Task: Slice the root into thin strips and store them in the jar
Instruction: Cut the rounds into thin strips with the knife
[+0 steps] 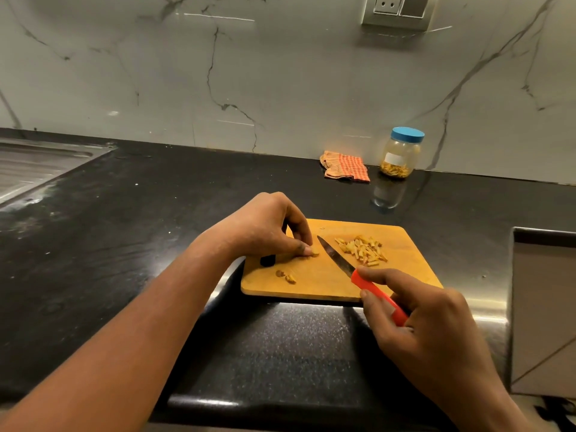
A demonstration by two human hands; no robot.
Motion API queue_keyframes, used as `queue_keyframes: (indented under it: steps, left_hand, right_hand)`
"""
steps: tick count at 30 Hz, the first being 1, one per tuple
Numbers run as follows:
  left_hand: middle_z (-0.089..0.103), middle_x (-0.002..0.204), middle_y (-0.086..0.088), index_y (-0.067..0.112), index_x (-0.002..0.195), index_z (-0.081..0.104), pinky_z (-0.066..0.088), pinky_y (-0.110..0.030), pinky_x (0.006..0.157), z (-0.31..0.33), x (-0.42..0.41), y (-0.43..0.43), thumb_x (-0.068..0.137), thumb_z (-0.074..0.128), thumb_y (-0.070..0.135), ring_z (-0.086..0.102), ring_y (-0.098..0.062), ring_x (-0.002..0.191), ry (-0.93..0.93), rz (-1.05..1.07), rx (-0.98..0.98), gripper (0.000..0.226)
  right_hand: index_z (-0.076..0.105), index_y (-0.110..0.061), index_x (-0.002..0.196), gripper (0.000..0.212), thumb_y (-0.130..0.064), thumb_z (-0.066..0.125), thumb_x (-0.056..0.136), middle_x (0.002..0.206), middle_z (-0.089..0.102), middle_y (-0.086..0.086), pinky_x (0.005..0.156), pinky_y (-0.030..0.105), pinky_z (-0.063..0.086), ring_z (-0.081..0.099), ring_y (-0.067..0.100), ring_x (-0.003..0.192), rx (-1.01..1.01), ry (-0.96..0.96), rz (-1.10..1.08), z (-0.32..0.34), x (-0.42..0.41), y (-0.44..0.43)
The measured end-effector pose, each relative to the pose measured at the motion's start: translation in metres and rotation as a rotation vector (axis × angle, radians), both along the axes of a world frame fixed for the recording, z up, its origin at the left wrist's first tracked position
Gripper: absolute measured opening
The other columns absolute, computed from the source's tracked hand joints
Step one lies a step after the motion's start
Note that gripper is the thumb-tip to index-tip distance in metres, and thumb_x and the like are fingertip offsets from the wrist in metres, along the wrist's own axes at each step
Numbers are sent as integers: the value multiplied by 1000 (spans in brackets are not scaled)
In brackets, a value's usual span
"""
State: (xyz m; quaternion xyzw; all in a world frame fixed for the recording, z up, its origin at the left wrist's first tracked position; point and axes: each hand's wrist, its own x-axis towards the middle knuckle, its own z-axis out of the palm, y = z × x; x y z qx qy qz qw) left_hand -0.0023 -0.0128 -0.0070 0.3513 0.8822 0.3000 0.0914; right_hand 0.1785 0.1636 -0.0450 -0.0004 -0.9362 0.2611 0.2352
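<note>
Diagonal knife [336, 255] in right hand [430, 332], tip far-left beside root piece [314, 253]

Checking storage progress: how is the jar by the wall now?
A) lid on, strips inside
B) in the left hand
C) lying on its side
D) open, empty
A: the jar stands upright, blue lid on, yellow strips at its bottom.

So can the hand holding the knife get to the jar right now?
Probably yes, with a stretch: only the low cutting board and strips lie between the right hand and the jar. But its fingers grip the knife, and the blue lid is on.
</note>
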Motion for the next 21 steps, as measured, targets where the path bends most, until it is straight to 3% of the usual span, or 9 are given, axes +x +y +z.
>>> queue_keyframes:
  steps: [4, 21]
  left_hand:
    - [69, 93, 14, 26, 95, 79, 42, -13, 63, 1, 0, -1, 81, 78, 27, 59, -9, 84, -21, -14, 13, 14]
    - [66, 91, 16, 30, 90, 77, 43, -15, 65, -3, -1, 1, 83, 76, 31, 58, -9, 84, -35, -17, 9, 7]
  right_hand:
    - [68, -39, 110, 32, -30, 72, 79, 57, 61, -17, 38, 11, 28, 50, 9, 45, 20, 13, -21, 0, 1, -3]
    - [69, -38, 110, 32, -33, 69, 78, 59, 64, -13, 40, 11, 31, 52, 8, 47, 18, 53, -14, -4, 3, -6]
